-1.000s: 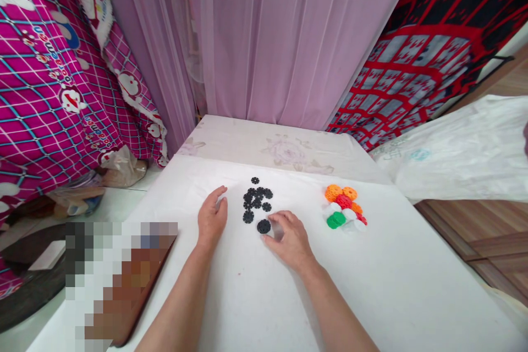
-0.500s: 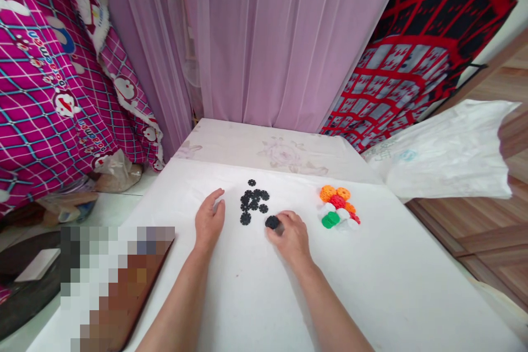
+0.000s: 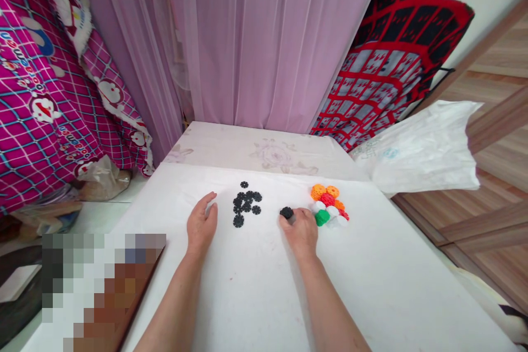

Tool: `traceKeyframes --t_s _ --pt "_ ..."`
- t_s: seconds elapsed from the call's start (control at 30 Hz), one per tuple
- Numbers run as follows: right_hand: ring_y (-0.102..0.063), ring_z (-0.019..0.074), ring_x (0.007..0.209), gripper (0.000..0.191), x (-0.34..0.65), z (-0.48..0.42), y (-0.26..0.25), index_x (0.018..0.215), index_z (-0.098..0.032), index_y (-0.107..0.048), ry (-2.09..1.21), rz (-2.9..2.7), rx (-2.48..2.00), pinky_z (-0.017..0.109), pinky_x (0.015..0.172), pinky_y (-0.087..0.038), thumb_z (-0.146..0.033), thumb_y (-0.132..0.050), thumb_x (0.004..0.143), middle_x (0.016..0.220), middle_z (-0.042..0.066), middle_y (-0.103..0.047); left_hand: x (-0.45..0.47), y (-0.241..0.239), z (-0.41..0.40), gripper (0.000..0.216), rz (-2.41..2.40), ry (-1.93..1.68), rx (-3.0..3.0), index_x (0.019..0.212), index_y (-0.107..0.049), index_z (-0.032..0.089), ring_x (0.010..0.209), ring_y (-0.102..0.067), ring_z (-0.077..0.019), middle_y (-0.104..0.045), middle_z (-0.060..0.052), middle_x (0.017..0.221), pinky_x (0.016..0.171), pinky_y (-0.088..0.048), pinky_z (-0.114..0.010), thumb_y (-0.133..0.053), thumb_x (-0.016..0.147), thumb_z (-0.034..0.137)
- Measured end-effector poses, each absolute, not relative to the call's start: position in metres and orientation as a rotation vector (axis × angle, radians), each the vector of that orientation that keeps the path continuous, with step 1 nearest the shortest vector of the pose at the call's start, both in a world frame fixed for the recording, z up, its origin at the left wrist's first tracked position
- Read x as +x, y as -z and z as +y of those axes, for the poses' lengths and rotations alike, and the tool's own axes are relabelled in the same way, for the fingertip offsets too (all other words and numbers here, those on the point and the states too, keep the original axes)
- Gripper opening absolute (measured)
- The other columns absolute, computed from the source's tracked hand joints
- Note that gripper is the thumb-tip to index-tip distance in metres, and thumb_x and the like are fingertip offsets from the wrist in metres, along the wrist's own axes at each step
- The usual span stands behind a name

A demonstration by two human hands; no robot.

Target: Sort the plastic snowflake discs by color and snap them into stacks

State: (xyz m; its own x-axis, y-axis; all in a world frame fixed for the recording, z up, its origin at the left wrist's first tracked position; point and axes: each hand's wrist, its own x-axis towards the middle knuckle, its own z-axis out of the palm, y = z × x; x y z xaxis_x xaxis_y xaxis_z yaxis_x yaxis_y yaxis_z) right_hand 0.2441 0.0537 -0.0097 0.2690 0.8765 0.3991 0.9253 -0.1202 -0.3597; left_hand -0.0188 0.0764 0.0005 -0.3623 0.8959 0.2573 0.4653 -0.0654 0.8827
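Note:
Between thumb and fingers, my right hand (image 3: 302, 231) grips a small stack of black notched discs (image 3: 286, 213), just left of the coloured pile. My left hand (image 3: 202, 224) rests at the left of the loose black discs (image 3: 247, 201), its thumb and fingers apart and nothing in them. Those loose discs are flat, flower-edged pieces, several overlapping and a few lying singly. To the right of my right hand is a pile of orange discs (image 3: 318, 192), red discs (image 3: 328, 199), white discs (image 3: 333, 213) and green discs (image 3: 322, 218).
A white cloth covers the table (image 3: 256, 297), with a floral strip (image 3: 272, 154) at the far end. A pixelated, brown-edged object (image 3: 124, 302) lies at the left. Beyond the right edge hangs a white bag (image 3: 424, 148). A purple curtain (image 3: 256, 44) closes off the back.
My right hand has carried the black disc stack to the right, away from the loose black discs and closer to the coloured pile. The view has shifted slightly; my left hand keeps its pose.

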Motion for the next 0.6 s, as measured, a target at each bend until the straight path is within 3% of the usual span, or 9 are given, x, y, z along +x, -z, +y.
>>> traceKeyframes --t_s 0.4,0.6 --pt "-0.055 0.0251 0.086 0.021 0.2416 0.0597 0.0045 0.083 -0.014 -0.065 0.215 -1.601 -2.136 0.034 0.080 -0.041 -0.034 -0.060 0.080 0.089 0.012 -0.063 -0.0177 -0.0026 0.0768 0.031 1.810 -1.399 1.448 0.109 -0.068 0.023 0.115 -0.062 -0.0213 -0.070 -0.003 0.120 0.104 -0.046 -0.039 -0.051 0.083 0.028" --pt "-0.055 0.0272 0.092 0.028 0.2421 0.0573 0.0093 0.095 -0.013 -0.064 0.170 -1.547 -2.046 0.037 0.085 -0.043 -0.036 -0.061 0.078 0.094 0.013 -0.063 -0.0175 -0.0042 0.0765 0.032 1.811 -1.387 1.451 0.110 -0.068 0.022 0.116 -0.061 -0.0222 -0.069 -0.004 0.121 0.105 -0.045 -0.040 -0.050 0.083 0.029"
